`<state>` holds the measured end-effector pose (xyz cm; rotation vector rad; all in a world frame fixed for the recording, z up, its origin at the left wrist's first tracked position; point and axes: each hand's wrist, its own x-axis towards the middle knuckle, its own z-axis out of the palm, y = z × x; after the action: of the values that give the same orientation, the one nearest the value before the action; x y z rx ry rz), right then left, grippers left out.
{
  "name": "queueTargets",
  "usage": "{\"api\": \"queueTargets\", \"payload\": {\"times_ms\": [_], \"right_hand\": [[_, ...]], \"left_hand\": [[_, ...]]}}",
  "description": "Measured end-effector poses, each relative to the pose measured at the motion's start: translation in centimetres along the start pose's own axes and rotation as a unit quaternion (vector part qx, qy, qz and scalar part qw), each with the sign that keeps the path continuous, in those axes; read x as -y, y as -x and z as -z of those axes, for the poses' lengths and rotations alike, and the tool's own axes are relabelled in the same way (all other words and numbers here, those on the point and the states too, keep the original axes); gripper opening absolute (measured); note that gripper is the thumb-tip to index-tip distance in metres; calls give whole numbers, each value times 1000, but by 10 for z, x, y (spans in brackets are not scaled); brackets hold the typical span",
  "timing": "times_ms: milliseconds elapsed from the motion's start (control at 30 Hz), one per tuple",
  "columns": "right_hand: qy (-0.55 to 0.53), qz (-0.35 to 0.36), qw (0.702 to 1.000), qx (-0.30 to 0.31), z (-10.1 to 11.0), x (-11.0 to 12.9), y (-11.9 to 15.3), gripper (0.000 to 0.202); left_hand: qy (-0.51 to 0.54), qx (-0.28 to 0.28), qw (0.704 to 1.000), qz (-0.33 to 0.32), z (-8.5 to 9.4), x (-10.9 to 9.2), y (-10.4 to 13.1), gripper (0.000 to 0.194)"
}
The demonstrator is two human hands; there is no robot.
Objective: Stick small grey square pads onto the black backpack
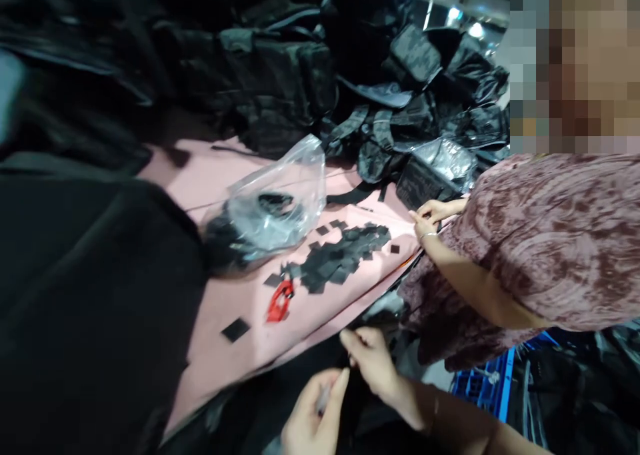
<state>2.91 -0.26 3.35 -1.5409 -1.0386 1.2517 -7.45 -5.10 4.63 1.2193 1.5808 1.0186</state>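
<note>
My left hand (317, 411) is at the bottom of the view, its thumb and fingers pinched together. Just above and to the right, my right hand (373, 361) is also closed in a pinch. What either hand holds, if anything, is too small and dark to make out. Both are in front of the near edge of a pink-covered table (200, 368). On the cover lie red-handled snips (280, 301), beside a spread of small black squares (340, 258). A single black square (235, 329) lies apart, nearer to me.
A clear plastic bag (280, 205) with dark contents sits on the table. Dark bags (280, 75) are piled behind it, and a large black shape (95, 308) blocks the left. On the right stands a co-worker (540, 241), hands at the table edge, near a blue crate (483, 381).
</note>
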Motion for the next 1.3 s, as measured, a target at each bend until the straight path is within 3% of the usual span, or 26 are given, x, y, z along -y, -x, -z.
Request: {"api": "queueTargets", "payload": {"times_ms": [133, 200, 333, 467, 600, 700, 967, 1133, 1300], "right_hand": [[18, -5, 994, 104, 11, 11, 9, 50], [49, 13, 991, 127, 15, 13, 14, 50], [94, 9, 982, 162, 19, 19, 22, 44], [39, 16, 968, 246, 23, 31, 28, 28], [27, 70, 971, 228, 23, 36, 33, 28], [12, 93, 976, 196, 19, 33, 35, 24], [14, 68, 991, 116, 10, 17, 31, 30], [77, 95, 989, 81, 7, 11, 25, 39], [90, 97, 985, 111, 7, 8, 20, 43]], "left_hand": [[-3, -49, 999, -3, 2, -1, 1, 27], [-10, -81, 997, -12, 3, 0, 2, 23], [36, -93, 995, -30, 8, -1, 5, 19], [177, -111, 976, 59, 15, -5, 7, 24], [319, -62, 937, 130, 16, -15, 10, 31], [358, -40, 922, 144, 12, -20, 14, 34], [156, -79, 980, 93, 1, -12, 20, 31], [137, -89, 983, 86, 0, -19, 18, 25], [137, -71, 985, 77, 4, -17, 14, 23]]}}
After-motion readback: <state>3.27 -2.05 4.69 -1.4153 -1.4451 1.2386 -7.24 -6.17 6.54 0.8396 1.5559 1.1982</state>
